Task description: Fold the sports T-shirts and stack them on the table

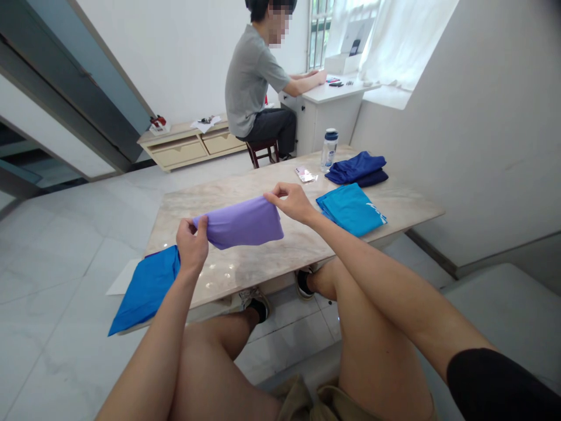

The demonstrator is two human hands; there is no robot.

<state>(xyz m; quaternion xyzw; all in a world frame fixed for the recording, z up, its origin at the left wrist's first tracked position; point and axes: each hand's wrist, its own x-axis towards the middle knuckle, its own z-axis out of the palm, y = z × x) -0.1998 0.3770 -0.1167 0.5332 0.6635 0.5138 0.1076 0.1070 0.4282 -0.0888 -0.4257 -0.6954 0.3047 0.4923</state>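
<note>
A folded purple cloth [245,223] hangs above the marble-topped table, stretched between my two hands. My left hand [193,242] pinches its left end between thumb and fingers. At the upper right corner, my right hand [290,200] holds it by the fingertips. Beneath and beside my left forearm lies a flat blue fabric piece [146,287] at the table's left edge, with a sliver of purple along its top. To the right of my right hand rests a folded bright blue cloth [353,209] with white lettering. Behind it are dark blue folded cloths [357,168].
The marble table [232,187] spans the middle. On it stand a clear water bottle [329,151] and a small flat patterned item [305,174]. A person [254,76] sits on a stool at a white desk [326,96]. A low cabinet [184,153] runs along the wall.
</note>
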